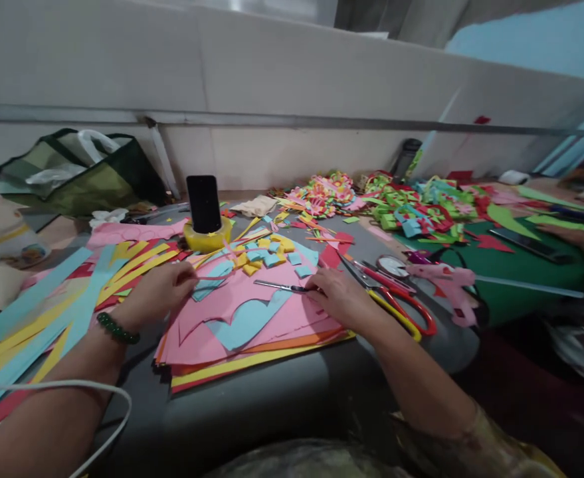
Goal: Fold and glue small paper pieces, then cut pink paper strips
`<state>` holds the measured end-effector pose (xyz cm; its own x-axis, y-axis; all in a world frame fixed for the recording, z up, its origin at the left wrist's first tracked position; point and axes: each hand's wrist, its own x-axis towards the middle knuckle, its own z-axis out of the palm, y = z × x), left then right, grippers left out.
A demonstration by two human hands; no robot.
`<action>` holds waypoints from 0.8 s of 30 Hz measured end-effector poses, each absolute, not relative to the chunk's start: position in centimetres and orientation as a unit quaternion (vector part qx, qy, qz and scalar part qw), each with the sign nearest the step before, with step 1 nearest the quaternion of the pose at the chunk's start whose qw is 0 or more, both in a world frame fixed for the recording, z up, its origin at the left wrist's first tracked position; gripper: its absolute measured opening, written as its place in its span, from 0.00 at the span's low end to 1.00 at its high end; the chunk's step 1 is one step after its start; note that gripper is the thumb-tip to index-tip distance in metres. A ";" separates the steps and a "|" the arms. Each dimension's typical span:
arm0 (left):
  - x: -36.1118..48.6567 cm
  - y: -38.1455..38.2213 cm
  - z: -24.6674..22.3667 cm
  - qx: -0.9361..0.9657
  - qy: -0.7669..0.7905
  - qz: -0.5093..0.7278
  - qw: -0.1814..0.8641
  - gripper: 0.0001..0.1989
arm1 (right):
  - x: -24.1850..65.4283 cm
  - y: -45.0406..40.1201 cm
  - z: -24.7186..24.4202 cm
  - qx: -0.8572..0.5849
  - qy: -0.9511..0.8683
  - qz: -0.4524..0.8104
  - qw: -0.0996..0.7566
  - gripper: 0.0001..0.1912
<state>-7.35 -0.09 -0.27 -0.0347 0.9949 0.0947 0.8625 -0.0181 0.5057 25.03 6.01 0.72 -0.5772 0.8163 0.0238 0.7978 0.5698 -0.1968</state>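
My left hand (175, 285), with a green bead bracelet at the wrist, is closed in a pinch on a thin pink strip (210, 277). My right hand (339, 297) is closed around the handles of small scissors (278, 285), whose blades point left. Beneath both hands lies a stack of coloured sheets, pink on top (272, 332), with orange, yellow and red edges showing below. A cut light blue piece (249, 323) rests on the stack. Small blue and yellow pieces (266, 255) are heaped just beyond the scissors.
A phone (204, 202) stands upright in a yellow tape roll (212, 240). Large scissors (396, 302) and a pink glue gun (448, 282) lie at right. Coloured strips (67, 318) cover the left side. Another person's hand (571, 236) is at far right, near a dark phone (531, 245).
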 end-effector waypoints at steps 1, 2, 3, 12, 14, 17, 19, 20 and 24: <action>-7.3 -0.1 -0.3 0.681 0.698 0.203 0.089 0.07 | 25.3 5.9 0.5 -0.461 -0.881 0.084 0.063 0.09; -7.1 -0.3 -0.2 0.675 0.710 0.195 0.046 0.06 | 25.9 5.9 0.4 -0.467 -0.877 0.091 0.070 0.08; -6.8 -0.5 -0.1 0.667 0.718 0.198 0.023 0.06 | 26.6 5.8 0.5 -0.476 -0.870 0.100 0.083 0.08; 0.7 -5.3 0.2 0.742 0.650 0.107 0.126 0.17 | 30.7 4.0 1.2 -0.435 -0.867 0.154 0.190 0.16; 1.4 -5.8 -0.1 0.752 0.646 0.065 0.115 0.18 | 30.1 3.6 0.7 -0.397 -0.884 0.163 0.184 0.18; 1.2 -6.0 -0.3 0.774 0.624 0.037 0.106 0.14 | 29.3 3.4 -0.2 -0.375 -0.894 0.168 0.177 0.21; 0.7 -6.2 -0.4 0.777 0.622 0.026 0.091 0.15 | 29.0 3.6 -0.5 -0.377 -0.894 0.163 0.179 0.23; 0.4 -6.2 -0.5 0.775 0.625 0.024 0.085 0.15 | 29.0 3.7 -0.6 -0.379 -0.894 0.159 0.180 0.23; -0.4 -6.5 -0.9 0.764 0.633 0.065 0.108 0.14 | 28.8 4.2 -0.5 -0.369 -0.900 0.156 0.170 0.25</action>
